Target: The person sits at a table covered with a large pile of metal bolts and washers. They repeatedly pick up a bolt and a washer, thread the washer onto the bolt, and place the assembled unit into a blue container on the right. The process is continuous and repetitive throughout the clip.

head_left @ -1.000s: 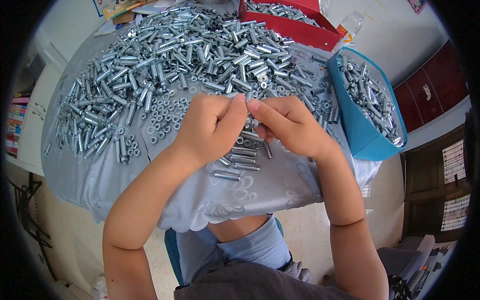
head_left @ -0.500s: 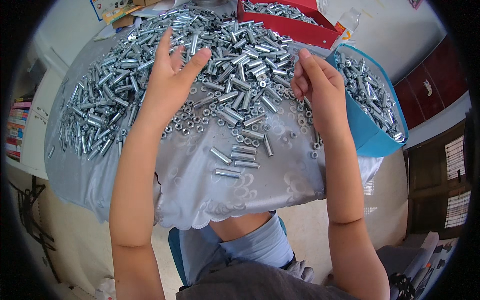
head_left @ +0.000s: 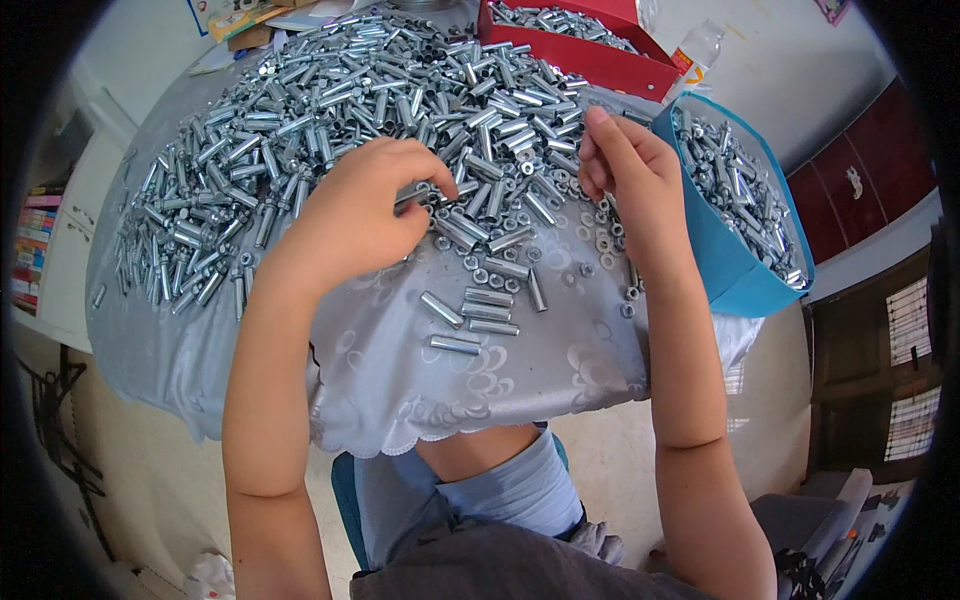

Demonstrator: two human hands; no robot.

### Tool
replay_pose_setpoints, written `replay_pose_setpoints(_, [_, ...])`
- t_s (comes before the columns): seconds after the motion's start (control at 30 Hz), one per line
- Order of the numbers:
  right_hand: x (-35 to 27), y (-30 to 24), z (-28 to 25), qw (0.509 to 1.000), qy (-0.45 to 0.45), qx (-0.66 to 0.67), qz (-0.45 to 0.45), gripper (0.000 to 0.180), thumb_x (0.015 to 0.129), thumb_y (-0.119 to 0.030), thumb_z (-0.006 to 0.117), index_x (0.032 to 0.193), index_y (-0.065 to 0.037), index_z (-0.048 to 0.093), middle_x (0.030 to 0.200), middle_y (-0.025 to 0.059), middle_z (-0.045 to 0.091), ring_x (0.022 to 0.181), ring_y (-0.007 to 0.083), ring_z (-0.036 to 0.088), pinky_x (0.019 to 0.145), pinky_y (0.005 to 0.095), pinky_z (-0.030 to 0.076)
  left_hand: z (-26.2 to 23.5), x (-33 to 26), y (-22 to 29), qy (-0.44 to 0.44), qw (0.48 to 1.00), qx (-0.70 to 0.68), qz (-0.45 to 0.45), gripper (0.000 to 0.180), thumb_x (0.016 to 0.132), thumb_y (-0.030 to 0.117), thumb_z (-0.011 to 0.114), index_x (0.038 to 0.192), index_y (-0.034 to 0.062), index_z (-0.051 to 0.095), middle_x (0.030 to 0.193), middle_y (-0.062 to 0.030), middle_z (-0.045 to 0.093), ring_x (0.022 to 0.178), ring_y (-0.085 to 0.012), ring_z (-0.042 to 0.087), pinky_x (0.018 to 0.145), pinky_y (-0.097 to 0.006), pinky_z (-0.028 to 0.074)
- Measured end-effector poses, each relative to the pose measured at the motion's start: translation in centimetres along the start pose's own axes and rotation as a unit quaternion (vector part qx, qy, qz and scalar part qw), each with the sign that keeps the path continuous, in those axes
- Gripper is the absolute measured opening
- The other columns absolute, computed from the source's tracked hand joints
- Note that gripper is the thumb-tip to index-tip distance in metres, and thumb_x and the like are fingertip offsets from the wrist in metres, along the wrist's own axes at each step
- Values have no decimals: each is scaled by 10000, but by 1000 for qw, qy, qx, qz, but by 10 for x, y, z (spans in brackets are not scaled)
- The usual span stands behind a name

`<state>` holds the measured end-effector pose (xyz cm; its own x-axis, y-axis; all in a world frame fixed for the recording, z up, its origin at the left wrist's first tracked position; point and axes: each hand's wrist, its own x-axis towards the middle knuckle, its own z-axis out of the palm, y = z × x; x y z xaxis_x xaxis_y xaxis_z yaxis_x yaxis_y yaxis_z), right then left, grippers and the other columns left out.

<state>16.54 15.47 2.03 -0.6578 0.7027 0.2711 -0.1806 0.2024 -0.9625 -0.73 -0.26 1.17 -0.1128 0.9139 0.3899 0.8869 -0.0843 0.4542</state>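
Hands: left hand [head_left: 365, 205] has come back from its flat reach to curl onto the metal sleeves [head_left: 330, 90]; right hand [head_left: 625, 170], fingers pinched, has drawn in from the blue bin [head_left: 735, 265].
Sleeves: heaped left of the bin — assembled few [head_left: 475, 315] nearer.
Meaning: likely another pick-up.
Hidden: whatever either hand grips — cannot tell.

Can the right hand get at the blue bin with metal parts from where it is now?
Probably yes. The right hand hangs over the table's edge of loose nuts, and the blue bin stands open-topped just beside it, with nothing between them that blocks the way.
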Motion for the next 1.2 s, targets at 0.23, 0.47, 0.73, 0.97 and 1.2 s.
replay_pose_setpoints(0.23, [2,4,-1,999,10,-42,-6,324,886,-275,538,677,-28,548,531,-19,437,485,56,393,459,203,299,-5,-1,14,-163,971,-172,34,171,628,37,583,799,35,586,812,-60,583,804,-212,546,766,-310,432])
replay_pose_setpoints(0.47, [4,2,-6,997,62,-49,-16,341,870,-286,554,662,-17,580,510,-24,466,460,39,400,436,192,288,-2,-8,11,-314,921,-230,14,165,650,53,611,807,20,574,779,-49,579,729,-157,536,688,-285,445])
replay_pose_setpoints(0.73, [9,16,-10,958,67,-256,-112,240,828,-227,603,738,-5,619,544,30,502,503,95,464,488,243,374,0,-10,14,-342,918,-197,-24,157,655,47,606,802,19,557,762,-42,567,706,-140,520,667,-268,443])
replay_pose_setpoints(0.97, [1,27,-5,869,-138,-431,-199,134,704,-117,654,829,-70,669,813,104,579,826,276,547,733,357,449,0,-6,22,-240,927,-288,-22,195,677,55,624,859,37,557,798,-9,543,737,-107,498,677,-235,417])
replay_pose_setpoints(1.2, [-2,31,1,842,-150,-477,-201,175,694,-93,663,869,-103,656,891,100,546,894,279,524,790,364,442,12,4,15,-79,882,-452,-104,288,746,-9,609,1015,11,508,933,-13,526,844,-88,507,776,-235,434])
